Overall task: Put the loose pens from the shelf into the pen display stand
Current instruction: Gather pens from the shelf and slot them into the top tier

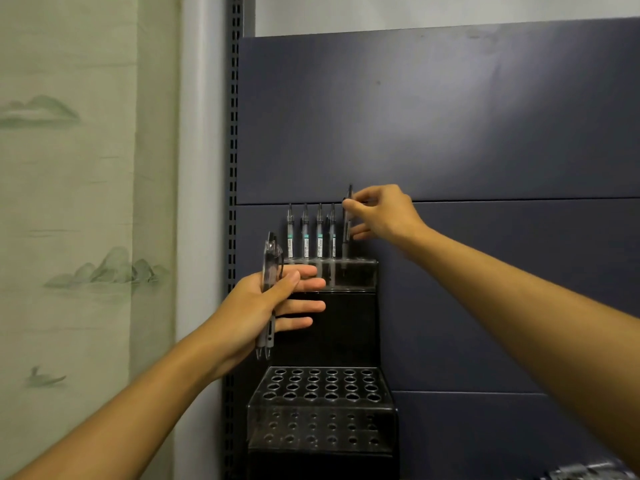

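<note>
A black tiered pen display stand (356, 327) stands against the dark blue back panel. Several clear pens (304, 233) stand upright in its top row. My right hand (381, 213) pinches the top of one more pen (346, 237), whose tip is in the row's right-end hole. My left hand (266, 306) holds two clear loose pens (270, 271) upright just left of the stand, thumb across them and fingers extended toward the stand. The lower tier (322, 386) has many empty holes.
A slotted metal shelf upright (232, 168) runs down the stand's left side. A pale curtain with a landscape print (86, 202) hangs at the left. More loose pens (585, 472) lie at the bottom right corner.
</note>
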`<state>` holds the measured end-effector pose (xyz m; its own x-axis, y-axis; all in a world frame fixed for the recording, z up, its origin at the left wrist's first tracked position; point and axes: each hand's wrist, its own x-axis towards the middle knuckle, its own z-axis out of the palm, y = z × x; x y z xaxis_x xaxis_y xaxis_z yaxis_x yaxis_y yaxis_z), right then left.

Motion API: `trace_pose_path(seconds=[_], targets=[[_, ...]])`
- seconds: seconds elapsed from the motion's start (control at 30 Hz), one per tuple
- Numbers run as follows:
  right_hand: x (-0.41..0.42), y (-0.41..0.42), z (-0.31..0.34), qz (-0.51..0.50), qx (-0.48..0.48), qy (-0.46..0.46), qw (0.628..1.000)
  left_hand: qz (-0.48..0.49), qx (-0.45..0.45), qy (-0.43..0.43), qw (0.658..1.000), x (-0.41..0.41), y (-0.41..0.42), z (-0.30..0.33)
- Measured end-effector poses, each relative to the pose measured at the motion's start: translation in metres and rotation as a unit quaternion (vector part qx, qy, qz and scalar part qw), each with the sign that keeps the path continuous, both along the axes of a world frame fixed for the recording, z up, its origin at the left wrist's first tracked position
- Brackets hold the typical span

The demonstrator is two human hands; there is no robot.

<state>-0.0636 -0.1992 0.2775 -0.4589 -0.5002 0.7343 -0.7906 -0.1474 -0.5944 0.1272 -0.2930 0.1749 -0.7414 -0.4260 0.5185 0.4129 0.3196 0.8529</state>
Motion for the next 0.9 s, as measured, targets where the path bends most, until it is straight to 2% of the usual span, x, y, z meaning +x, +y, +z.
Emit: trace_pose_path(seconds=[0.1,0.47,0.57,0.63,0.7,0.77,0.9], targets=[[0.001,-0.007,-0.001,-0.023,0.046,0.019,0.999,-0.008,0.009,0.002,1.0,0.001,0.001,0.001],[-0.005,-0.007,-0.005,-0.069,0.107,0.045,0.991,-0.016,0.023,-0.001,1.0,0.002,0.003,-0.001],[-0.006,-0.001,-0.007,-0.106,0.097,0.078,0.987,-0.017,0.027,0.002,0.999,0.002,0.004,-0.001],[-0.002,0.008,-0.006,-0.135,0.042,0.134,0.981,-0.019,0.034,0.012,0.999,0.002,0.006,0.001],[0.015,0.022,-0.007,-0.106,0.003,0.194,0.975,-0.023,0.049,0.026,0.998,0.001,0.009,0.004],[0.035,0.032,-0.01,-0.033,0.043,0.233,0.971,-0.032,0.063,0.037,0.997,-0.002,0.014,0.008],[0.055,0.036,-0.024,0.086,0.132,0.229,0.961,-0.053,0.057,0.034,0.996,-0.011,0.029,0.013]])
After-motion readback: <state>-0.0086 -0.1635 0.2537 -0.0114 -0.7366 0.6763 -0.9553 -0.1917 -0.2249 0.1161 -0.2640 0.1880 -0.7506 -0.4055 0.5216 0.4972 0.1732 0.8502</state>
